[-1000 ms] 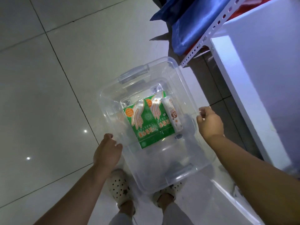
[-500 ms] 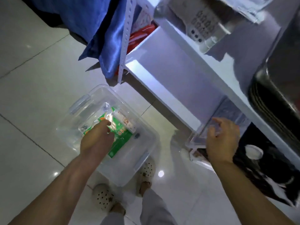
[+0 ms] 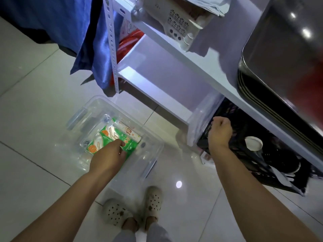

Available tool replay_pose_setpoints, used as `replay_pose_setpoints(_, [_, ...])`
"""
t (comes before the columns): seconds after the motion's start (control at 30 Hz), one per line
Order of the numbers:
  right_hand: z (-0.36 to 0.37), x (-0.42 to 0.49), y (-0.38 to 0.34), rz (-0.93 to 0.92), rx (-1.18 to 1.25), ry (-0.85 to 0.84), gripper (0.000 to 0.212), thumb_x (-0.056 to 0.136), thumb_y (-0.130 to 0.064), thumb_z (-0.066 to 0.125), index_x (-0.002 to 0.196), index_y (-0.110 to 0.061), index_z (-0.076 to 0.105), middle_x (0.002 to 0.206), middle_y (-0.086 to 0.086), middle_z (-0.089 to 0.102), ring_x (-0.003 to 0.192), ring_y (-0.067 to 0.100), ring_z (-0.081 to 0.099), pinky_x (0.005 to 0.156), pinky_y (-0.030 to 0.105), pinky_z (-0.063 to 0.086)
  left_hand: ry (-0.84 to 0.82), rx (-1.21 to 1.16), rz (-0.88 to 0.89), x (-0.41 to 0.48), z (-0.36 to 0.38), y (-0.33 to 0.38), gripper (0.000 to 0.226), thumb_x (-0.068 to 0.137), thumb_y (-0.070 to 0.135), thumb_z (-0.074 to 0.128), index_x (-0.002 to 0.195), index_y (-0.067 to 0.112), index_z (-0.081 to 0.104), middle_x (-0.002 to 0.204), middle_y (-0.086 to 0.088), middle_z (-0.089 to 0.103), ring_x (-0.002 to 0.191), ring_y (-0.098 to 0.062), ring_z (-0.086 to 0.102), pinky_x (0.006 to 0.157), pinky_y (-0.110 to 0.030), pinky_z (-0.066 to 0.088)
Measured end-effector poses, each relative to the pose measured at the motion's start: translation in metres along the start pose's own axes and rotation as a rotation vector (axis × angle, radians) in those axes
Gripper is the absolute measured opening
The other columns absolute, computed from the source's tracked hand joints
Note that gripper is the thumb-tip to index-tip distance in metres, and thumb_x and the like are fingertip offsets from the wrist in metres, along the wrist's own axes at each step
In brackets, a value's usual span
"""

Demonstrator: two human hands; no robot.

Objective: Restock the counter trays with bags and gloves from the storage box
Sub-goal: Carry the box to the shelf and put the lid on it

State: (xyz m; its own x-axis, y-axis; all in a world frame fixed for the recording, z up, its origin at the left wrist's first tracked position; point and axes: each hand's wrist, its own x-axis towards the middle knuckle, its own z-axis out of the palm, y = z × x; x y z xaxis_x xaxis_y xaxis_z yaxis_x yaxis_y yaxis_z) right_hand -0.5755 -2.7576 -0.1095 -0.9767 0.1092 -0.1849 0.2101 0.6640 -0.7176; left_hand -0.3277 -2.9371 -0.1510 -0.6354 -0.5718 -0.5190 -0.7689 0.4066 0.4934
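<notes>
Inside storage box (image 3: pixel 97 109), left fingers (image 3: pixel 120 143) touching glove packs (image 3: pixel 104 137)

My one camera sits on my head and looks steeply down past both forearms to the tiled floor (image 3: pixel 35 105) and my own shoes (image 3: pixel 152 201). The clear storage box (image 3: pixel 83 116) lies below and slightly left of centre, an arm's reach away. The white shelf (image 3: pixel 157 81) crosses the upper right, nearer the lens and wide-angle bent.
</notes>
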Motion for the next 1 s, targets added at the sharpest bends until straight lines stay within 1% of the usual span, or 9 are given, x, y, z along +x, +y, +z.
replay_pose_setpoints(0.07, [0.019,0.004,-0.001,0.027,0.060,-0.044,0.009,0.094,-0.015,0.043,0.086,-0.011,0.046,0.076,-0.002,0.049,0.071,0.014,0.048,0.073,0.029,0.038,0.016,-0.042,0.011,0.007,0.003,0.011,0.026,0.088,0.026,0.052,0.114,0.021,0.056,0.101,0.000,0.067,0.089,-0.024,0.061,0.068,-0.031,0.045])
replay_pose_setpoints(0.23, [0.063,0.009,0.014,-0.051,-0.119,-0.209,0.026,0.094,-0.033,0.044,0.097,-0.008,0.050,0.090,0.008,0.050,0.084,0.019,0.048,0.077,0.037,0.041,0.108,-0.070,0.045,0.026,0.004,0.034,0.023,0.087,0.024,0.049,0.110,0.023,0.056,0.100,0.002,0.066,0.085,-0.022,0.060,0.062,-0.029,0.037])
replay_pose_setpoints(0.37, [0.067,0.008,0.040,-0.103,-0.220,-0.300,0.017,0.093,-0.025,0.046,0.083,-0.011,0.048,0.085,0.011,0.054,0.079,0.024,0.048,0.068,0.031,0.030,0.104,-0.015,0.038,0.030,0.005,0.040,0.022,0.088,0.024,0.049,0.108,0.024,0.057,0.101,0.002,0.067,0.084,-0.023,0.061,0.063,-0.029,0.037])
replay_pose_setpoints(0.5, [0.069,0.016,0.075,-0.093,-0.448,-0.349,0.027,0.092,-0.020,0.048,0.101,0.005,0.057,0.104,0.024,0.062,0.092,0.032,0.055,0.078,0.037,0.040,0.088,0.037,0.030,0.043,0.011,0.040,0.019,0.088,0.024,0.050,0.106,0.023,0.058,0.098,0.002,0.067,0.079,-0.023,0.059,0.061,-0.028,0.037])
replay_pose_setpoints(0.57, [0.076,0.023,0.095,-0.034,-0.509,-0.379,0.033,0.091,-0.022,0.051,0.110,0.005,0.054,0.115,0.025,0.059,0.107,0.036,0.053,0.091,0.039,0.039,0.092,0.050,0.041,0.051,0.018,0.037,0.019,0.089,0.023,0.050,0.106,0.023,0.058,0.094,0.004,0.066,0.072,-0.020,0.055,0.058,-0.028,0.035])
replay_pose_setpoints(0.67, [0.097,0.032,0.119,0.092,-0.546,-0.368,0.042,0.089,-0.022,0.053,0.118,0.008,0.046,0.124,0.027,0.050,0.115,0.039,0.047,0.093,0.041,0.040,0.071,0.089,0.067,0.067,0.036,0.029,0.020,0.089,0.023,0.050,0.106,0.023,0.059,0.085,0.006,0.063,0.070,-0.020,0.055,0.056,-0.028,0.034])
replay_pose_setpoints(0.83, [0.140,0.048,0.143,0.411,-0.398,-0.188,0.058,0.091,-0.026,0.052,0.133,0.009,0.030,0.138,0.029,0.037,0.124,0.042,0.041,0.098,0.044,0.038,-0.077,0.090,0.126,0.103,0.067,0.006,0.021,0.090,0.025,0.045,0.108,0.026,0.055,0.096,0.005,0.065,0.079,-0.019,0.057,0.062,-0.029,0.038])
replay_pose_setpoints(0.93, [0.155,0.054,0.159,0.613,-0.148,-0.152,0.052,0.093,-0.033,0.049,0.128,0.004,0.041,0.125,0.023,0.053,0.106,0.033,0.054,0.092,0.041,0.043,-0.069,0.080,0.191,0.115,0.076,-0.014,0.018,0.089,0.023,0.047,0.104,0.025,0.057,0.094,0.004,0.066,0.072,-0.020,0.056,0.060,-0.029,0.040])
replay_pose_setpoints(1.0, [0.164,0.047,0.165,0.706,0.165,-0.125,0.035,0.094,-0.033,0.048,0.099,0.000,0.056,0.081,0.014,0.060,0.064,0.020,0.055,0.063,0.031,0.048,-0.030,0.089,0.216,0.116,0.076,-0.031,0.017,0.088,0.023,0.049,0.101,0.026,0.059,0.090,0.004,0.067,0.072,-0.021,0.058,0.060,-0.028,0.043])
